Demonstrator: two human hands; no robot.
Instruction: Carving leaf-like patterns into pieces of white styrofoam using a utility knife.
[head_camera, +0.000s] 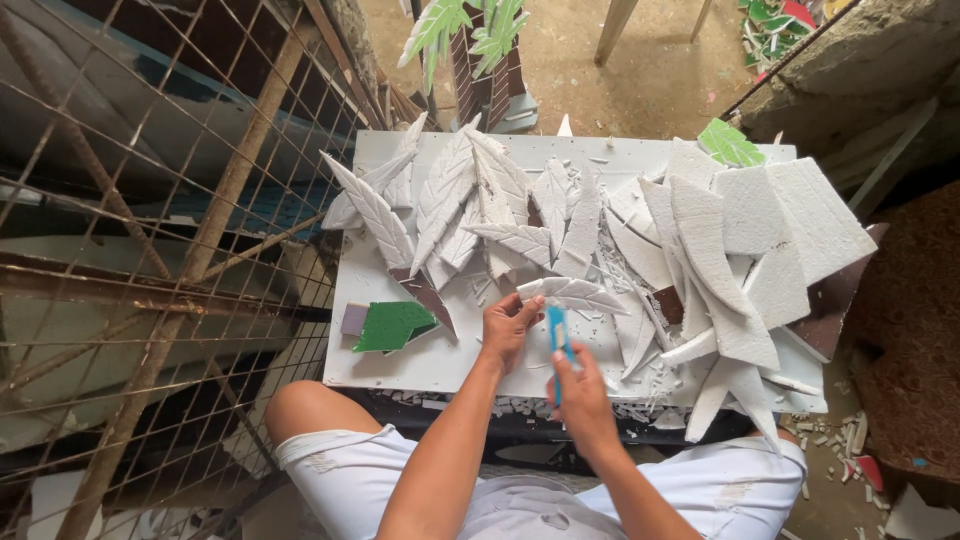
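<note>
L hand (508, 330) pins a white foam leaf (572, 293) on the board (400, 365), fingers curled on its end; R hand (583, 400) shut on a blue knife (558, 335) w/ tip by the leaf; best to cut slow, away from L fingers; leaf pile (470, 200) behind.

Even, soft daylight; sharp focus at centre.
White foam pieces (760, 220) are bright but not blown out; the left side behind the wire mesh (150, 250) is dim; straight lines bow toward the edges.
</note>
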